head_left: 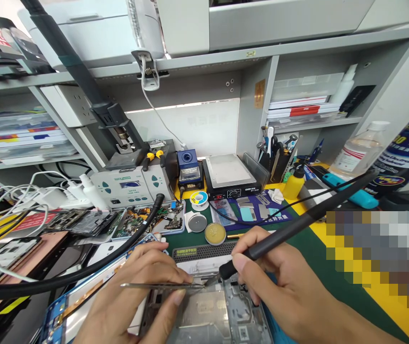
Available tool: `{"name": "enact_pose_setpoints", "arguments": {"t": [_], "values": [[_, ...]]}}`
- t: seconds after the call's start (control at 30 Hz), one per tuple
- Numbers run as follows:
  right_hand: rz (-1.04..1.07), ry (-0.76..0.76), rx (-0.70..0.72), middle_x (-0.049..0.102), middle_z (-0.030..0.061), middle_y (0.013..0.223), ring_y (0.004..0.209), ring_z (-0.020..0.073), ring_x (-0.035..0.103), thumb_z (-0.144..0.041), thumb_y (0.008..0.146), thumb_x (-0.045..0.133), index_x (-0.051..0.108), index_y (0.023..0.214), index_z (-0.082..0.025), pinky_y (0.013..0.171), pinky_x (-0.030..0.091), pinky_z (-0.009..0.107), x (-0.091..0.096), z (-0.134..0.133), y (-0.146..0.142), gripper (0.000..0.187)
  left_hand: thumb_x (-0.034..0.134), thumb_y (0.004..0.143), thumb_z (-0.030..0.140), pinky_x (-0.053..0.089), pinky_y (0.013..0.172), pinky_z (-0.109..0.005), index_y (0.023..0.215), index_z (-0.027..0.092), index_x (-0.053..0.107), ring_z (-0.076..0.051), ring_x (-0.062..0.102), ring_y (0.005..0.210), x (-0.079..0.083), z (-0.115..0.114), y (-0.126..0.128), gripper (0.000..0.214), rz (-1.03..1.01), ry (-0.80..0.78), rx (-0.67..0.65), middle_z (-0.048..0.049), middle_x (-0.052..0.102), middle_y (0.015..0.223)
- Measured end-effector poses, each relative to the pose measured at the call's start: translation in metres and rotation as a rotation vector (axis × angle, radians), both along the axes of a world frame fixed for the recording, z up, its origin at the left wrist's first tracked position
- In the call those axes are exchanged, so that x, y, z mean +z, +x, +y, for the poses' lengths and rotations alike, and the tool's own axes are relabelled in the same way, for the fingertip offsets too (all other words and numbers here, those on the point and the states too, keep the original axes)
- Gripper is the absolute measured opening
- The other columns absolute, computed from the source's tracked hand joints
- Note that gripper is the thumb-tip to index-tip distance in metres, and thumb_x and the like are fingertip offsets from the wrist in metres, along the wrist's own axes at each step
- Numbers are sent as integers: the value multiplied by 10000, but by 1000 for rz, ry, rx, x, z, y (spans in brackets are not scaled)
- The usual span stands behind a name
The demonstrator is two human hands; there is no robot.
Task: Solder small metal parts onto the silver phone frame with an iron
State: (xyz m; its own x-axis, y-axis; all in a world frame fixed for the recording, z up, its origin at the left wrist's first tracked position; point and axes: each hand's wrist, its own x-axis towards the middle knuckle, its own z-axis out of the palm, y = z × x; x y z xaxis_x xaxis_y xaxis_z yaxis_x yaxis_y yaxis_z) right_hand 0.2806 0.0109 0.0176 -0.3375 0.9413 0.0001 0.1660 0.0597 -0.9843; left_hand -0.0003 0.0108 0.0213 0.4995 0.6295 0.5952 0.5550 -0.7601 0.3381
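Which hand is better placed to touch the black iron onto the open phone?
Probably the right hand: it grips the soldering iron, tip at the open phone. The left hand holds tweezers.

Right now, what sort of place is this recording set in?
Probably an electronics repair bench: the right hand holds a soldering iron over an opened device, the left hand holds tweezers, and a rework station and heating plate stand behind.
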Motion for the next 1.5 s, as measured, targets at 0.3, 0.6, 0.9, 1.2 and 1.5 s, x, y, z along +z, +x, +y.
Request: {"name": "enact_pose_setpoints", "arguments": {"t": [0.3, 0.6, 0.9, 1.2, 1.5], "values": [[-3, 8, -6, 429, -86, 701, 614, 166, 411, -462, 1187, 576, 555, 991, -274, 575, 338, 296, 1, 0, -1, 272, 561, 1048, 66, 546, 1161, -384, 1131, 322, 632, -184, 790, 1066, -11, -11, 20, 278, -164, -27, 134, 59, 807, 971], [4, 2, 15, 435, -89, 700, 615, 161, 411, -438, 1188, 576, 554, 995, -271, 571, 341, 285, 2, -2, -2, 257, 586, 1047, 87, 572, 1163, -418, 1160, 325, 654, -218, 809, 1134, -9, -6, 13, 272, -112, 8, 99, 40, 832, 976], [15, 17, 12, 430, -89, 714, 618, 159, 429, -426, 1153, 638, 559, 989, -268, 570, 351, 283, 5, 0, -3, 241, 618, 1038, 87, 582, 1193, -360, 1170, 310, 676, -170, 831, 1062, -4, -2, 4, 265, -27, 7, 36, 58, 837, 1016], [11, 5, -3, 429, -89, 697, 614, 162, 416, -444, 1171, 598, 553, 981, -269, 571, 341, 290, 3, 0, -2, 262, 621, 1058, 115, 614, 1175, -356, 1185, 313, 682, -175, 839, 1075, -4, -2, -2, 243, 16, -6, 24, 37, 843, 1038], [13, 5, -16, 428, -87, 696, 610, 163, 412, -441, 1160, 619, 554, 974, -272, 573, 338, 293, 2, -1, -1, 260, 633, 1062, 127, 520, 1310, -352, 1210, 321, 688, -162, 819, 1150, -6, 0, -5, 250, 27, 19, 52, 53, 840, 1052]]}}
